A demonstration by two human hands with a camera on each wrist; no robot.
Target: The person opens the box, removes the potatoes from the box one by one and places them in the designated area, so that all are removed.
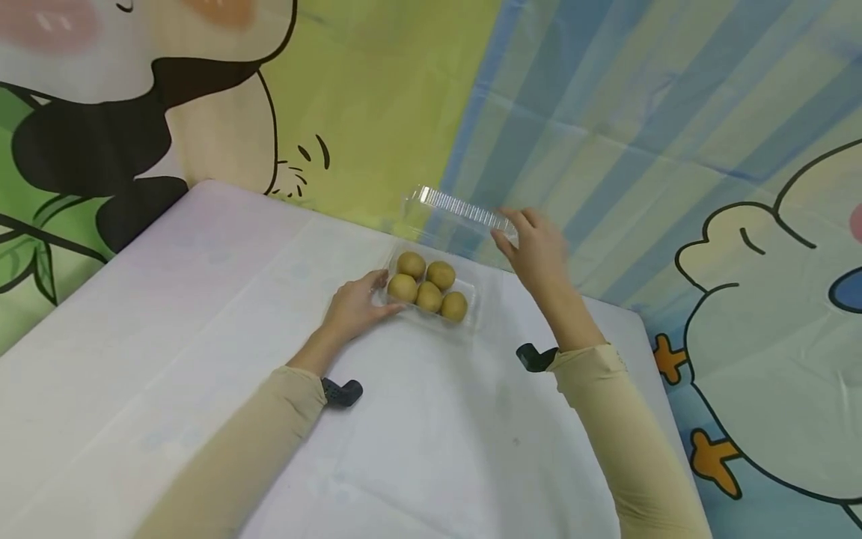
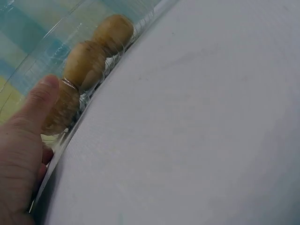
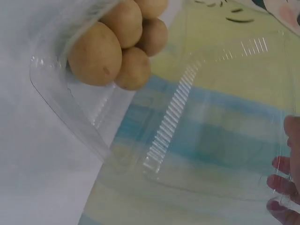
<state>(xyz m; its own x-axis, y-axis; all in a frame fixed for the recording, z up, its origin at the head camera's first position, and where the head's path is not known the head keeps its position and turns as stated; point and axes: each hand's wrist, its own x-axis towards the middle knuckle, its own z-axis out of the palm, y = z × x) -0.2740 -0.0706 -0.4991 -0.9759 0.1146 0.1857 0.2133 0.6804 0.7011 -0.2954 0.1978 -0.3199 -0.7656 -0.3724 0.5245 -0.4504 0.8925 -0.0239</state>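
Clamshell tray [image 1: 471, 313] of kiwis [image 1: 429, 286] (five, counted) sits near table's [image 1: 202, 314] far edge, long axis running 10-to-4 o'clock. Hinged lid [image 1: 465, 212] stands open at 12, one only. Left hand [image 1: 353, 308] grips tray's 9 o'clock end, thumb on rim; right hand [image 1: 535, 247] pinches lid's 3 o'clock corner.

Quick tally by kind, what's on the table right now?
Kiwifruit: 5, in the tray, which the left hand holds
Clear plastic clamshell box: 1, its hinged lid held up by the right hand
Total: 6 things
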